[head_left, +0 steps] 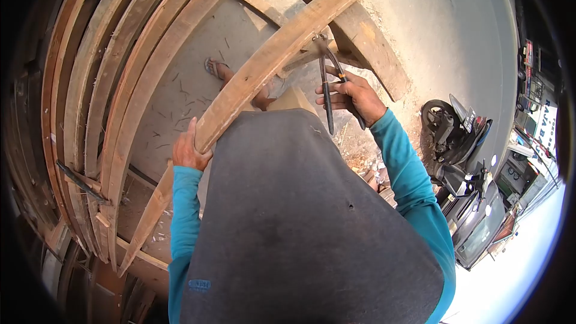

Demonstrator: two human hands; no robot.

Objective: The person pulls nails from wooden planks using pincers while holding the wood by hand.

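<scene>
A long wooden beam (264, 66) runs slantwise in front of me, from lower left to upper right. My left hand (189, 151) is wrapped round its lower end, fingers over the edge. In my right hand (357, 97) is a pair of pincers (324, 78) with dark handles, which stand spread apart. The pincers' jaws are at the beam's right edge, near its upper part. Whether the jaws grip a nail there is too small to tell. A dark apron-like cover (300, 204) hides my lap.
Several long planks (126, 66) stack up on the left. Another thick board (366, 36) lies under the beam's upper end. A sandalled foot (215, 69) shows on the floor, among scattered nails. Motorbikes (450, 129) and a car (483, 225) stand at right beside the road.
</scene>
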